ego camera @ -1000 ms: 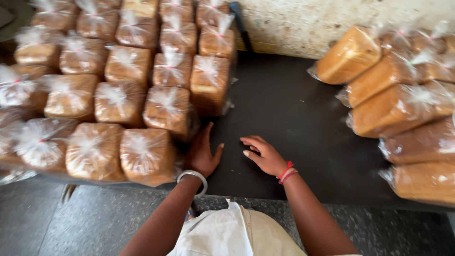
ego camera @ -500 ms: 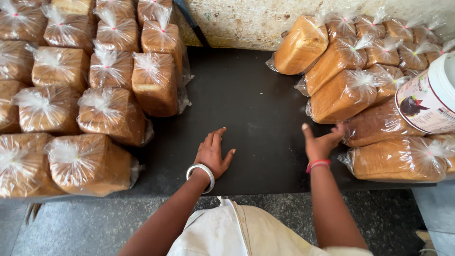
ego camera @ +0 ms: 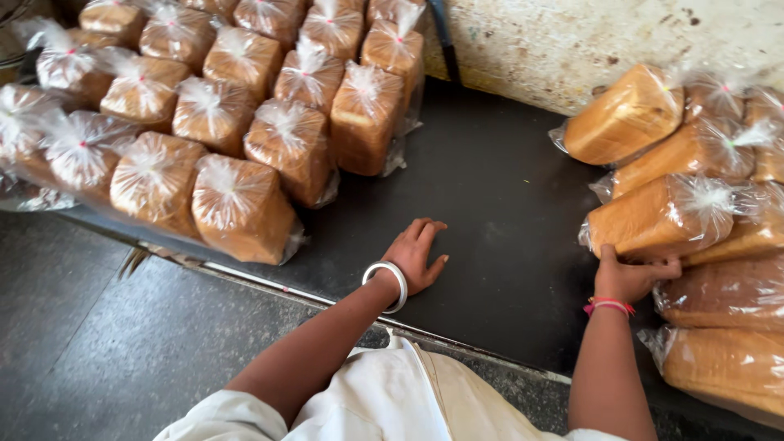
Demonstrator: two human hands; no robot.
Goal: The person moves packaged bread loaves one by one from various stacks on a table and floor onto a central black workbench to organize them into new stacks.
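Note:
My left hand [ego camera: 418,255], with a white bangle on the wrist, lies flat with fingers apart on the black tabletop [ego camera: 490,196] and holds nothing. To its left stand several upright bagged bread loaves [ego camera: 245,208] in rows. My right hand [ego camera: 630,276], with a red thread on the wrist, reaches into the pile at the right. Its thumb and fingers grip the lower end of a bagged loaf lying on its side [ego camera: 661,216].
More bagged loaves [ego camera: 629,118] lie stacked on their sides along the right edge. A stained pale wall [ego camera: 604,41] rises behind the table. Dark stone floor [ego camera: 98,327] lies below the table's front edge, and my white garment [ego camera: 392,400] fills the bottom.
My right hand has moved right from the bare tabletop to the pile and taken hold of a loaf. The left hand stays flat on the table. The view shifted.

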